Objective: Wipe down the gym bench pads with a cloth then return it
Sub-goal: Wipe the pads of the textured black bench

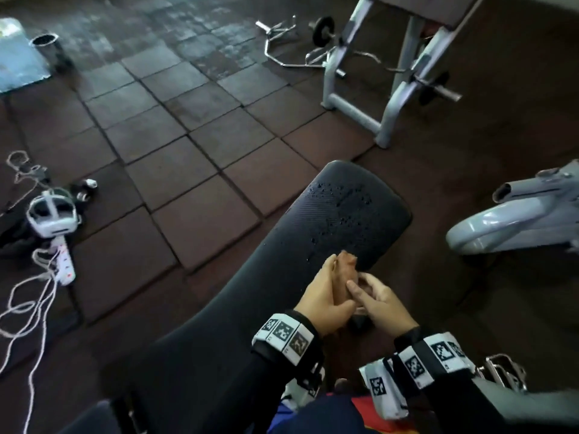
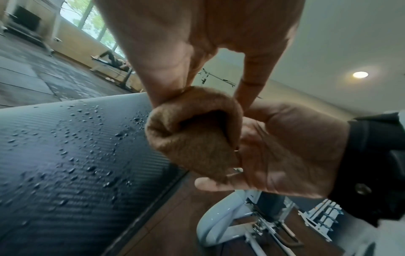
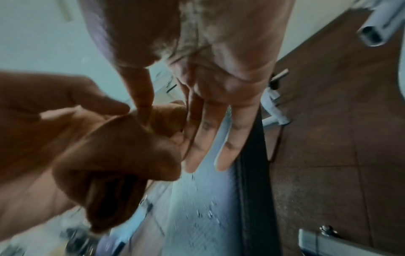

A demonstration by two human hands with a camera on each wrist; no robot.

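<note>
Rubber floor tiles [image 1: 200, 170], dark brown and worn, cover the gym around us; we record findings from our own position outward.

Nearest, our left hand [image 1: 322, 296] grips a bunched brown cloth [image 1: 438, 270] with thumb and fingers curled round it, as the left wrist view confirms. Our right hand [image 1: 380, 303] meets the cloth from the other side: forefinger and thumb appear to pinch a fold, the remaining fingers [image 3: 225, 155] extended straight. The cloth is held just above the near part of the black bench pad [image 1: 282, 261], at its right edge; we cannot tell whether it touches the pad.

Beyond the hands, water droplets [image 1: 341, 195] bead across the far end of the pad. We judge wiping has not reached that zone.

Further out, a grey machine housing [image 1: 517, 220] sits right of the bench, a power strip [image 1: 64, 261] with white cables and a headset [image 1: 51, 219] lie on the floor to the left, and a grey bench frame [image 1: 376, 89] with a curl bar [image 1: 288, 54] stands at the far side.

Risks noted: the cloth, wadded tight, may smear droplets instead of absorbing them; a two-handed regrip at the pad's edge could drop it to the floor; pushed water may run off toward the power strip side.
</note>
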